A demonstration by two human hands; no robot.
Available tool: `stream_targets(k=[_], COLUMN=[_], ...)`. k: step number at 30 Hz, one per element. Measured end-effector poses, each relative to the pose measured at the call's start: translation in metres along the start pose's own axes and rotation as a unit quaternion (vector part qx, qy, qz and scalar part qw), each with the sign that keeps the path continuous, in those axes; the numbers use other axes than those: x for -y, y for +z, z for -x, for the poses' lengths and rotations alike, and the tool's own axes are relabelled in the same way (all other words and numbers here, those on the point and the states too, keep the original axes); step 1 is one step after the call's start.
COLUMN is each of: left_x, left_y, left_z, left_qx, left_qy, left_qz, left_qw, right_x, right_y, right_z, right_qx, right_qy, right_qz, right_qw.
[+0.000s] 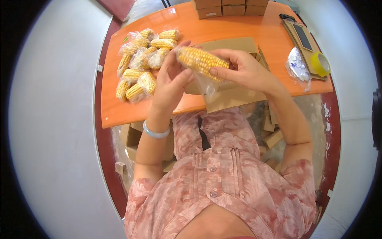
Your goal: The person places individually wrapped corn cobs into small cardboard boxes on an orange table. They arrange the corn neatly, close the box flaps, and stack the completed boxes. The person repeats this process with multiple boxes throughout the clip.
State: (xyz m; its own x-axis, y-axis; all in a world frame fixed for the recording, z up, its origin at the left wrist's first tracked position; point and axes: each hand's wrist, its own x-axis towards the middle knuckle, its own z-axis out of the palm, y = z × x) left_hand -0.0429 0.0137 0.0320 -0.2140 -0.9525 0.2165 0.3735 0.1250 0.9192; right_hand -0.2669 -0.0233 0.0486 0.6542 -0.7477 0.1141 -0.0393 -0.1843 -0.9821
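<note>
An ear of yellow corn in a clear plastic bag (pixel 203 62) is held above an open cardboard box (pixel 235 97). My right hand (pixel 238 67) grips the ear's right end between thumb and fingers. At its left end, my left hand (pixel 176 73) has its fingers around the plastic, with the thumb near the ear's underside. Part of the bag hangs loose below the corn. Left of my hands, several ears of corn in clear plastic (pixel 138 64) lie grouped on the orange table (pixel 125 115).
Small cardboard boxes (pixel 232 10) are stacked at the far edge. On the right lie a flat cardboard piece (pixel 317 76), a dark phone-like object (pixel 302 36), a yellow tape roll (pixel 320 64) and a plastic packet (pixel 298 65). More cardboard boxes (pixel 273 139) are under the table.
</note>
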Motion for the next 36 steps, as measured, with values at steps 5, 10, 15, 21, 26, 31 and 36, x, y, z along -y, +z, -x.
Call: stream_targets(k=[5, 10, 15, 21, 26, 31, 36], left_x=[0.015, 0.019, 0.014, 0.004, 0.004, 0.011, 0.009], left_y=[-0.002, 0.014, 0.002, 0.012, 0.022, 0.025, 0.024], left_z=[0.005, 0.001, 0.000, 0.001, 0.006, 0.000, 0.000], left_qx=[-0.034, -0.046, -0.020, -0.015, -0.027, -0.038, -0.061], left_qy=[-0.083, -0.106, -0.150, -0.187, -0.179, -0.114, -0.100], left_qz=[0.164, -0.013, -0.114, -0.011, 0.041, -0.003, 0.014], left_qw=[0.982, 0.993, 0.982, 0.982, 0.983, 0.993, 0.993], right_x=[-0.011, -0.012, -0.006, -0.009, 0.004, -0.007, 0.010], right_y=[-0.009, -0.010, -0.009, -0.012, 0.003, 0.013, 0.005], right_z=[0.001, 0.000, 0.002, 0.004, 0.010, 0.010, 0.018], right_qx=[-0.056, -0.060, -0.078, -0.090, -0.188, -0.220, -0.178], right_qy=[0.010, -0.001, 0.010, 0.000, -0.076, -0.187, -0.159], right_qz=[-0.078, -0.069, -0.047, 0.066, 0.327, 0.420, 0.342], right_qw=[0.995, 0.996, 0.996, 0.994, 0.923, 0.860, 0.909])
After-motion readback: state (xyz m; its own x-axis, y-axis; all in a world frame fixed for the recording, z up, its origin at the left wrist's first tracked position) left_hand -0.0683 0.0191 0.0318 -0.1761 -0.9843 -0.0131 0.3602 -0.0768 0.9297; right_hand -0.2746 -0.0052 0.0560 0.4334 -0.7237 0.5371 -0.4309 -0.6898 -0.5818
